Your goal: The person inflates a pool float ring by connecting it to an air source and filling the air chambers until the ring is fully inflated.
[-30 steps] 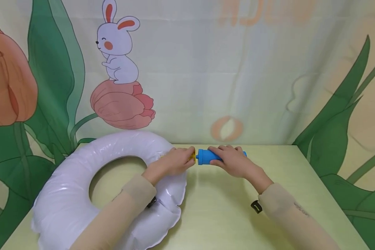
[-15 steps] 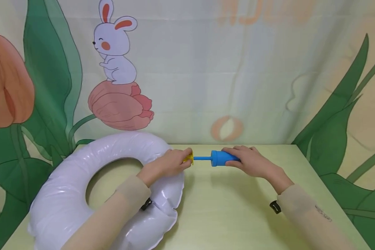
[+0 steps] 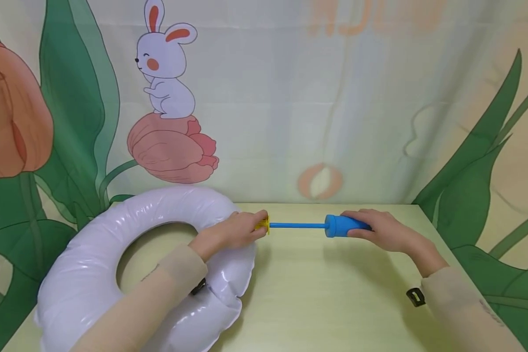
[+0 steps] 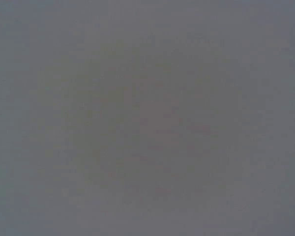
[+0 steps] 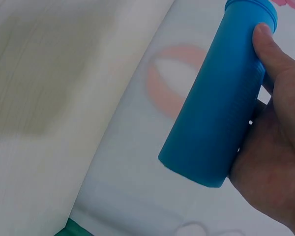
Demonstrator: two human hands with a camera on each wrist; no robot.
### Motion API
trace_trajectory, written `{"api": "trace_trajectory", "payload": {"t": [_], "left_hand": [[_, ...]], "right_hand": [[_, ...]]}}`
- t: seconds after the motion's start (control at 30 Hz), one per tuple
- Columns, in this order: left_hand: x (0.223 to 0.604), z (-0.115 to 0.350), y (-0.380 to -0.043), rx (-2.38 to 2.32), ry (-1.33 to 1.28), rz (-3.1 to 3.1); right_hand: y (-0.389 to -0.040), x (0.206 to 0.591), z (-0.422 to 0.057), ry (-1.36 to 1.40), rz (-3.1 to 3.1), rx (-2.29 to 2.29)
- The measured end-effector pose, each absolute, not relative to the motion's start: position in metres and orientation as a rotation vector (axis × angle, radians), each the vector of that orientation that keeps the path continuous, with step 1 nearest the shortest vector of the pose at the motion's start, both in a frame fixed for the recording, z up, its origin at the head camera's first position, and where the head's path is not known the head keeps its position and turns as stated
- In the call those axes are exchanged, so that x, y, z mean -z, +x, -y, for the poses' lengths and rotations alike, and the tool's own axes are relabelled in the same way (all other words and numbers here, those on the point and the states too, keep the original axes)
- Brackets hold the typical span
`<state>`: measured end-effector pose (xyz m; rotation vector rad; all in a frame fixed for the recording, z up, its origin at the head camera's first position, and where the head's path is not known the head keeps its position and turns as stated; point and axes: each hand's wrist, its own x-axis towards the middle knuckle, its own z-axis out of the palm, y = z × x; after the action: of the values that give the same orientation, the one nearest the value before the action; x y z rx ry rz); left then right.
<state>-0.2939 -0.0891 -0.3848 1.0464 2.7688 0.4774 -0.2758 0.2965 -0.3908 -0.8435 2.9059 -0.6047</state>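
Observation:
A blue hand pump lies level between my hands, its thin blue rod drawn far out of the barrel. My left hand pinches the yellow end piece on the rod, above the right side of a white inflatable swim ring. My right hand grips the barrel, off to the right. Seen from the right wrist, the barrel stands out past my thumb. How the yellow piece sits against the ring is hidden by the left hand. The left wrist view is a grey blur.
The ring covers the left part of a pale yellow-green table. Behind the table's back edge hangs a cloth backdrop printed with a rabbit and tulips. A black clip shows at the right cuff.
My right hand has moved right with the pump barrel, so a longer stretch of rod shows. The left hand stays on the yellow piece, shifting slightly left; the ring has shifted slightly left too.

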Motion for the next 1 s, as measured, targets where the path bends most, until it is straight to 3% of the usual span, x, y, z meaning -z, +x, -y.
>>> {"api": "trace_trajectory", "payload": {"t": [0.8,1.0], "left_hand": [[0.391,0.075,-0.290,-0.505,1.092,-2.846],[0.389,0.077,-0.286,-0.479,1.065,-2.848]], "right_hand": [[-0.272,0.383,-0.185,-0.997,-3.032,0.309],[-0.271,0.380,-0.181,-1.001,-3.006,0.351]]}}
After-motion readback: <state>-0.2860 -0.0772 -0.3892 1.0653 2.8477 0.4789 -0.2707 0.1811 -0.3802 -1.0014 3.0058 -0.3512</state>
